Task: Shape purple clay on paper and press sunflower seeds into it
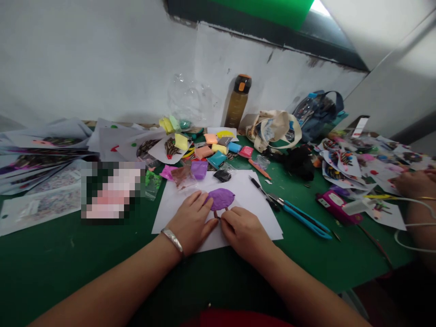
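Observation:
A flat purple oval of modelling clay (221, 200) lies on white paper (177, 200) in front of me. Two short, thin brown pieces extend from its lower edge toward me. My left hand (194, 218) rests on the paper with its fingers stretched out, the fingertips touching the oval's left side. Its thumb reaches toward the left brown piece. My right hand (243, 227) is closed, with thumb and forefinger pinched together at the lower end of the right brown piece. What lies between those fingertips is too small to make out.
Bags of coloured clay (199, 169) lie behind the paper. To the right are a black pen (260, 188), blue-handled tweezers (306, 218) and a magenta device (337, 206). A bottle (237, 102) stands by the wall. Another person's hand (413, 184) is at far right.

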